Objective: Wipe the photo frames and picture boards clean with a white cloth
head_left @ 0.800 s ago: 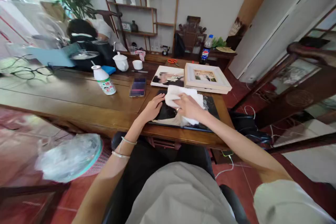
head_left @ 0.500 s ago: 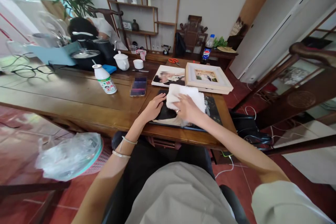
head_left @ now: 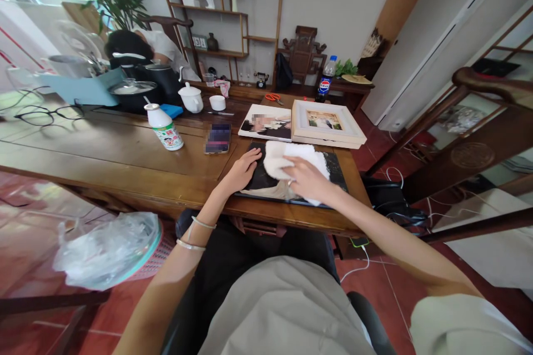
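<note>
A dark picture panel (head_left: 260, 187) with a pale lower part lies flat at the table's front edge. My left hand (head_left: 245, 169) rests on its left side, fingers stretched out and holding nothing. Over the panel's middle and right is a fluffy white cloth (head_left: 278, 158), covering much of the picture. My right hand (head_left: 308, 178) presses down on this cloth and grips it, a ring showing on one finger. Just behind the panel are a photo print (head_left: 266, 121) and a white picture frame (head_left: 328, 125) with a photo in it.
On the wooden table (head_left: 191, 169) stand a white drink bottle (head_left: 165, 128), a phone (head_left: 217, 138), a white teapot (head_left: 191, 99) and a white cup (head_left: 217, 102). Orange-handled pliers (head_left: 273, 97) and a cola bottle (head_left: 326, 80) are farther back. A bag-lined basket (head_left: 152, 258) stands below left.
My right hand has slid the white cloth a little to the right and towards me across the panel. My left hand stays in place on the panel.
</note>
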`<state>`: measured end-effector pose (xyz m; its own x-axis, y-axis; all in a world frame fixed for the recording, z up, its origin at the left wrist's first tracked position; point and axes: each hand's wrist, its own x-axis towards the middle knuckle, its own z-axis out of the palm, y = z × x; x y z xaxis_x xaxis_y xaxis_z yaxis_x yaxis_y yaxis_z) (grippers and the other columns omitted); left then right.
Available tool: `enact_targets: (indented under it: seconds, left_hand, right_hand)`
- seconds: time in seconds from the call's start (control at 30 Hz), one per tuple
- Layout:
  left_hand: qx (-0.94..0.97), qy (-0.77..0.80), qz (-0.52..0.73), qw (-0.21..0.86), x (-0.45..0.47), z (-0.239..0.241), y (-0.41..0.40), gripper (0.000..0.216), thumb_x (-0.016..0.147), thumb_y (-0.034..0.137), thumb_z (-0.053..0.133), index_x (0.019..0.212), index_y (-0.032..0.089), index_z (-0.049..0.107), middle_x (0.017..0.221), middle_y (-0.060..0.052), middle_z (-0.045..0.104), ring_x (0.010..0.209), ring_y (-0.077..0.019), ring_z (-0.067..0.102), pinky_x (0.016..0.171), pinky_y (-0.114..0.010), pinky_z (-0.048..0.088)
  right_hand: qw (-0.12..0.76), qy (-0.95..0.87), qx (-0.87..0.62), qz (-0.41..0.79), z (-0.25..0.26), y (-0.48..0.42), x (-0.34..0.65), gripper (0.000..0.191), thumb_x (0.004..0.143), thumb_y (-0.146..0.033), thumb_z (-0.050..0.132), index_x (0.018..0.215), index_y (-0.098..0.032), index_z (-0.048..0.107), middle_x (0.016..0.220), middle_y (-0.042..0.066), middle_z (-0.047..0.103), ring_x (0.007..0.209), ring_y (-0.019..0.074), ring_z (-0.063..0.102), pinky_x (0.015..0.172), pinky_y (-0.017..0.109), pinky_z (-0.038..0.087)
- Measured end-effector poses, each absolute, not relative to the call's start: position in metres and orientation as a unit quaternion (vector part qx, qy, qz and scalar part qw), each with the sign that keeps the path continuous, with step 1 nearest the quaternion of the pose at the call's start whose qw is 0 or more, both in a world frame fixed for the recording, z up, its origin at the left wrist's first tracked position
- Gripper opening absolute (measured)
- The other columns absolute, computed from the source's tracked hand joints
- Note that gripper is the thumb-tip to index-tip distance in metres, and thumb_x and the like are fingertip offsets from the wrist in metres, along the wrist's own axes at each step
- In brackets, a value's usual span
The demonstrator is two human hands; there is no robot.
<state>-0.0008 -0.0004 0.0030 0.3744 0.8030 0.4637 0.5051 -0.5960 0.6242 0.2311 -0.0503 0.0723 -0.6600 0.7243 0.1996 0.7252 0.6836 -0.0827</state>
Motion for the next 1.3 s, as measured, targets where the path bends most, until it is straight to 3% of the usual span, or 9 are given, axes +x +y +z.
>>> enact_targets:
  seconds: [0.2,0.33,0.47,0.6,0.77,1.0,1.07,1.17,1.3]
  left_hand:
    - [0.807,0.398,0.390,0.197,-0.001,0.002,-0.002,0.040,0.092,0.027,0.039,0.124,0.015,0.060,0.141,-0.011,0.053,0.136,-0.0243,0.043,0.116,-0.049,0.030]
    - [0.810,0.405,0.382,0.182,0.000,0.002,-0.001,0.042,0.092,0.027,0.037,0.123,0.011,0.061,0.140,-0.015,0.053,0.135,-0.0248,0.044,0.116,-0.047,0.031]
    - [0.811,0.409,0.380,0.175,0.000,0.002,0.000,0.042,0.092,0.026,0.037,0.123,0.010,0.061,0.140,-0.016,0.053,0.135,-0.0247,0.044,0.116,-0.045,0.031]
    - [0.808,0.411,0.383,0.176,-0.001,0.002,0.000,0.041,0.092,0.025,0.037,0.122,0.012,0.061,0.140,-0.014,0.054,0.135,-0.0246,0.044,0.116,-0.046,0.031]
    - [0.810,0.409,0.380,0.180,-0.002,0.002,-0.001,0.041,0.093,0.027,0.037,0.124,0.014,0.060,0.141,-0.012,0.053,0.135,-0.0240,0.044,0.116,-0.047,0.030]
    - [0.808,0.407,0.381,0.192,-0.002,0.002,-0.001,0.041,0.093,0.030,0.038,0.124,0.016,0.060,0.141,-0.011,0.053,0.136,-0.0242,0.043,0.116,-0.048,0.030]
    - [0.807,0.407,0.381,0.195,-0.002,0.002,-0.002,0.040,0.093,0.029,0.038,0.124,0.016,0.061,0.141,-0.011,0.053,0.136,-0.0239,0.043,0.116,-0.047,0.030]
    - [0.806,0.411,0.380,0.194,-0.001,0.003,-0.002,0.041,0.093,0.028,0.038,0.125,0.015,0.060,0.142,-0.012,0.052,0.137,-0.0241,0.042,0.116,-0.047,0.030]
    - [0.807,0.409,0.382,0.189,-0.001,0.004,-0.003,0.041,0.093,0.028,0.037,0.123,0.013,0.061,0.141,-0.014,0.053,0.135,-0.0244,0.044,0.116,-0.046,0.030]
  right_hand:
    - [0.108,-0.884,-0.454,-0.024,0.073,0.001,0.259,0.034,0.088,-0.011,0.046,0.114,-0.011,0.067,0.125,0.018,0.063,0.119,0.0300,0.054,0.098,0.042,0.043]
    - [0.094,-0.899,-0.427,-0.025,0.073,-0.040,0.251,0.033,0.081,-0.010,0.052,0.109,-0.009,0.070,0.134,0.022,0.055,0.133,0.0338,0.040,0.107,0.053,0.032]
    - [0.077,-0.923,-0.376,0.030,0.073,-0.109,0.238,0.039,0.070,-0.006,0.054,0.103,-0.015,0.073,0.151,0.016,0.038,0.141,0.0342,0.026,0.112,0.060,0.019]
    - [0.059,-0.940,-0.329,0.064,0.073,-0.146,0.236,0.034,0.069,-0.006,0.054,0.096,-0.014,0.074,0.153,0.014,0.034,0.144,0.0349,0.019,0.114,0.060,0.012]
    - [0.084,-0.929,-0.358,0.039,0.075,-0.107,0.254,0.034,0.070,-0.005,0.053,0.097,-0.014,0.072,0.147,0.016,0.044,0.138,0.0309,0.034,0.113,0.054,0.023]
    - [0.095,-0.875,-0.474,0.016,0.074,-0.004,0.296,0.029,0.091,-0.018,0.046,0.112,-0.014,0.066,0.123,0.014,0.065,0.119,0.0312,0.054,0.100,0.047,0.041]
    - [0.095,-0.866,-0.491,0.016,0.073,0.002,0.300,0.029,0.094,-0.024,0.045,0.110,-0.013,0.067,0.119,0.015,0.066,0.116,0.0316,0.056,0.099,0.046,0.041]
    - [0.107,-0.886,-0.451,0.012,0.074,-0.019,0.294,0.028,0.092,-0.020,0.045,0.107,-0.014,0.068,0.128,0.015,0.062,0.121,0.0308,0.053,0.101,0.045,0.040]
    - [0.115,-0.918,-0.380,0.030,0.079,-0.085,0.277,0.027,0.078,-0.007,0.052,0.094,-0.018,0.071,0.144,0.012,0.049,0.135,0.0298,0.039,0.110,0.053,0.029]
